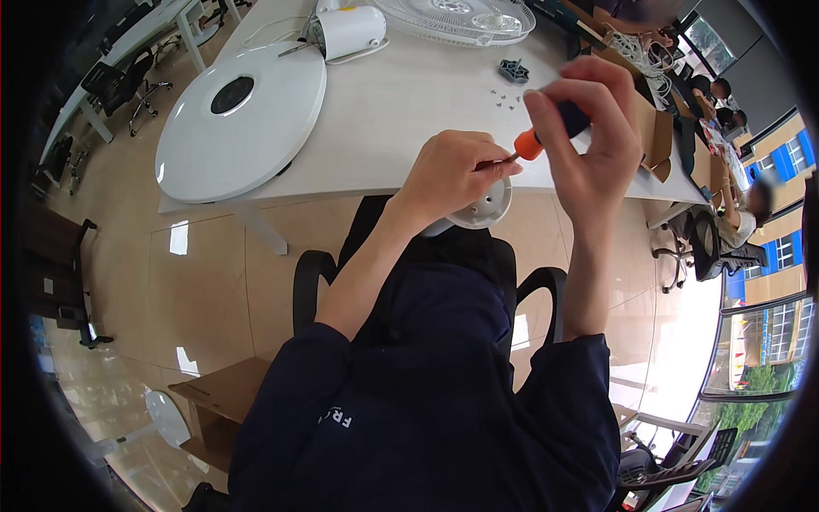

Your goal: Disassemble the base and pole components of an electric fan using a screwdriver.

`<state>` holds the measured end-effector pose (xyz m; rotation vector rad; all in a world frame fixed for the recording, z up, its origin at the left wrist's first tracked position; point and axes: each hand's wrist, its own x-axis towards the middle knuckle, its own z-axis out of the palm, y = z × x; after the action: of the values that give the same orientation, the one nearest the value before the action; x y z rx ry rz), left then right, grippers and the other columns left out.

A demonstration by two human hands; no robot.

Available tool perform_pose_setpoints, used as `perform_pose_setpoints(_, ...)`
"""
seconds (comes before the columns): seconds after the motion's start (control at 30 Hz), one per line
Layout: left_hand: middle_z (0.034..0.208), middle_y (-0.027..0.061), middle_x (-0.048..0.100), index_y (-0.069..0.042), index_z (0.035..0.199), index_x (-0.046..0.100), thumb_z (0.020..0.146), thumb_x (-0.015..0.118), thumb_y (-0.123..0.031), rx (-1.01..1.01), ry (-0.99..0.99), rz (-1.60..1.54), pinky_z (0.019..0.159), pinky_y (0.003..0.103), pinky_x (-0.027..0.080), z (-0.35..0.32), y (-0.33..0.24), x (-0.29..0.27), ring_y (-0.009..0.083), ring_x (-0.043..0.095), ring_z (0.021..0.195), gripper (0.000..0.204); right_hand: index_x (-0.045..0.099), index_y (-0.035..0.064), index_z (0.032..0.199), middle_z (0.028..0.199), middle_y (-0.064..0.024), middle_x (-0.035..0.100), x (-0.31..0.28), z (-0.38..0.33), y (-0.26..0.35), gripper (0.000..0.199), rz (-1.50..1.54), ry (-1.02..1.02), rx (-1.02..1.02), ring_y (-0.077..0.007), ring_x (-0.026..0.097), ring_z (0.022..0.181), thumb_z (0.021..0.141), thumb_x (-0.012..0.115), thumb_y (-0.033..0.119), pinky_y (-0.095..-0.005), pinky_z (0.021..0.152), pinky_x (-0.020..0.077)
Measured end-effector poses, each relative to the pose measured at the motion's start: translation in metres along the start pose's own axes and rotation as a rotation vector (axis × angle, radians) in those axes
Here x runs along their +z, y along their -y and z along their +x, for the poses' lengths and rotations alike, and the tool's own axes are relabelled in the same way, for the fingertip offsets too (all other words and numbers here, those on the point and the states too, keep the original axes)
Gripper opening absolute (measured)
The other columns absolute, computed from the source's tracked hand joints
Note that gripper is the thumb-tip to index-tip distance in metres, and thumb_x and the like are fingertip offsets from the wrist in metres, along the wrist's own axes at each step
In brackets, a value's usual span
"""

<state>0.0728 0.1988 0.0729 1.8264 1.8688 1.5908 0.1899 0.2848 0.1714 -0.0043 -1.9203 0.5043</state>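
A screwdriver [528, 145] with an orange and dark blue handle is gripped in my right hand [601, 141], its shaft slanting down to the left. My left hand [448, 177] pinches its thumb and fingers together around the shaft's tip; whatever else they hold is hidden. Just below the left fingers is a white round plastic part [493, 209] with small holes in its face, at the table's front edge above my lap. The left hand partly covers this part, and I cannot tell whether they touch.
On the white table [384, 119] lie a large white round base [281, 111], a white motor housing [351, 32], a fan grille [461, 17], a grey knob-like part [514, 71] and several small screws [503, 98]. Cardboard boxes [657, 141] and white cables [640, 55] line the right side. Other people sit beyond.
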Motion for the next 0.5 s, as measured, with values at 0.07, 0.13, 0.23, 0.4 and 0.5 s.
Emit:
perform_pose_setpoints(0.07, 0.070, 0.0083, 0.064, -0.003, 0.080, 0.071, 0.086, 0.074, -0.024, 0.002, -0.053, -0.027, 0.060, 0.037, 0.045, -0.001, -0.001, 0.003, 0.0234, 0.059, 0.062, 0.022, 0.072, 0.0057, 0.095, 0.098, -0.0071, 0.059, 0.000, -0.001, -0.005, 0.020, -0.122, 0.012, -0.061, -0.0173, 0.059, 0.076, 0.077, 0.080, 0.002, -0.0302, 0.070, 0.0498)
perform_pose_setpoints(0.13, 0.070, 0.0090, 0.065, -0.002, 0.078, 0.071, 0.082, 0.077, -0.017, 0.003, -0.104, -0.056, 0.057, 0.035, 0.044, 0.000, -0.003, 0.002, 0.0211, 0.058, 0.059, 0.017, 0.070, 0.0058, 0.107, 0.097, -0.0080, 0.059, 0.003, -0.001, -0.006, 0.032, -0.199, 0.005, -0.052, -0.0187, 0.059, 0.076, 0.077, 0.078, 0.000, -0.0310, 0.071, 0.0499)
perform_pose_setpoints(0.23, 0.067, 0.0079, 0.060, -0.005, 0.079, 0.071, 0.083, 0.078, -0.035, -0.119, -0.049, 0.008, 0.063, 0.037, 0.045, 0.003, -0.006, -0.001, 0.0248, 0.060, 0.065, 0.031, 0.066, 0.0049, 0.115, 0.096, -0.0102, 0.063, 0.003, -0.003, -0.001, 0.039, -0.019, 0.063, 0.049, -0.0196, 0.061, 0.079, 0.077, 0.073, -0.003, -0.0312, 0.074, 0.0508)
perform_pose_setpoints(0.4, 0.074, 0.0074, 0.061, -0.005, 0.081, 0.065, 0.085, 0.075, -0.041, -0.146, 0.123, 0.113, 0.067, 0.040, 0.047, 0.010, -0.008, -0.007, 0.0264, 0.061, 0.070, 0.038, 0.065, 0.0016, 0.109, 0.096, -0.0114, 0.067, -0.002, -0.001, -0.008, 0.029, 0.220, 0.196, 0.079, -0.0195, 0.064, 0.081, 0.081, 0.064, -0.004, -0.0310, 0.075, 0.0518)
perform_pose_setpoints(0.5, 0.078, 0.0074, 0.062, -0.004, 0.084, 0.065, 0.089, 0.072, -0.040, 0.042, 0.135, 0.142, 0.067, 0.040, 0.047, 0.003, 0.004, 0.000, 0.0261, 0.062, 0.073, 0.036, 0.064, -0.0002, 0.104, 0.096, -0.0114, 0.067, 0.002, -0.001, -0.003, 0.022, 0.230, 0.194, 0.226, -0.0202, 0.065, 0.083, 0.083, 0.062, 0.001, -0.0320, 0.074, 0.0520)
